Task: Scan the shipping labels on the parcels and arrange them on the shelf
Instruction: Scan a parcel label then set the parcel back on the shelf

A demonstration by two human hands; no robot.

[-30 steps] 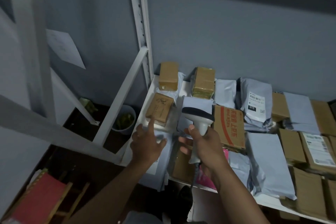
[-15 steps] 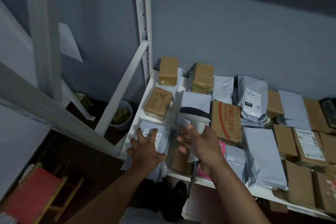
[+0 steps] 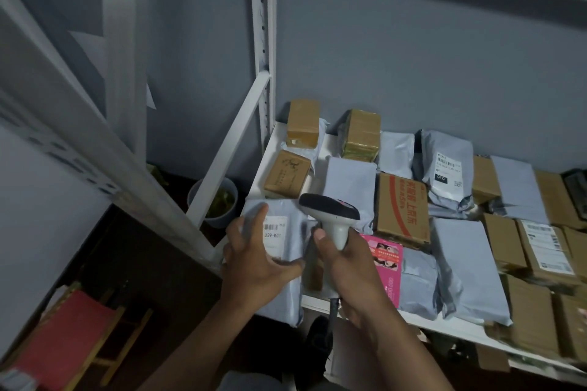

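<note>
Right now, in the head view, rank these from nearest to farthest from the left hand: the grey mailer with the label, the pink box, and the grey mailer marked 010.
1. The grey mailer with the label: under the left hand, front left of the shelf.
2. The pink box: to the right, beyond the right hand.
3. The grey mailer marked 010: farther right, toward the back wall.

The white label (image 3: 275, 235) on the grey mailer bag (image 3: 286, 251) under the left hand (image 3: 254, 259) carries a barcode and the characters "239-K01". A second grey bag (image 3: 446, 168) at the back bears a label with a black tag reading "010" (image 3: 441, 178). Red print on the cardboard box (image 3: 401, 206) and white print on the pink package (image 3: 386, 267) is too blurred to read.
</note>
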